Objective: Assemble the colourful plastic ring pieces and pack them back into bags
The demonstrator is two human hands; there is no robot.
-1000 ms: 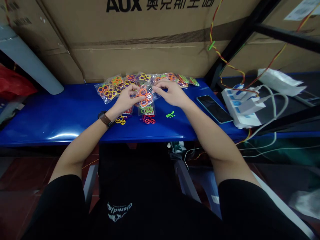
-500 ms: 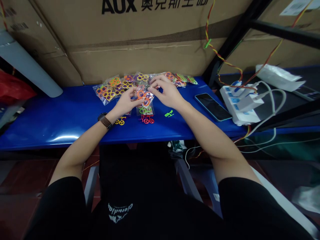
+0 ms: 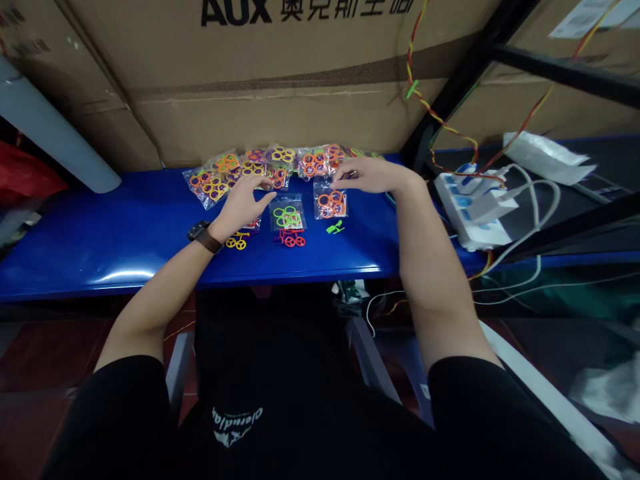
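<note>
My right hand (image 3: 373,177) reaches left over the blue table (image 3: 125,227), its fingertips pinched together at the top edge of a clear bag of orange rings (image 3: 330,203) that lies flat. My left hand (image 3: 245,203), with a watch (image 3: 200,233) on its wrist, rests with loosely spread fingers and holds nothing; its tips are near a small bag (image 3: 278,179) in the pile. Between the hands lies a bag of green rings (image 3: 287,217). In front of it sit a red toy bicycle (image 3: 291,240), a yellow one (image 3: 236,241) and a loose green piece (image 3: 334,228).
Several bags of coloured rings (image 3: 220,179) lie in a row along the table's back, against a big cardboard box (image 3: 280,87). A white power strip (image 3: 473,207) with cables sits at the right, a white packet (image 3: 545,157) behind it. A grey tube (image 3: 50,127) leans at the left.
Both hands held the bag of orange rings up over the middle; now it lies on the table to the right under my right fingertips, and my left hand has come off it.
</note>
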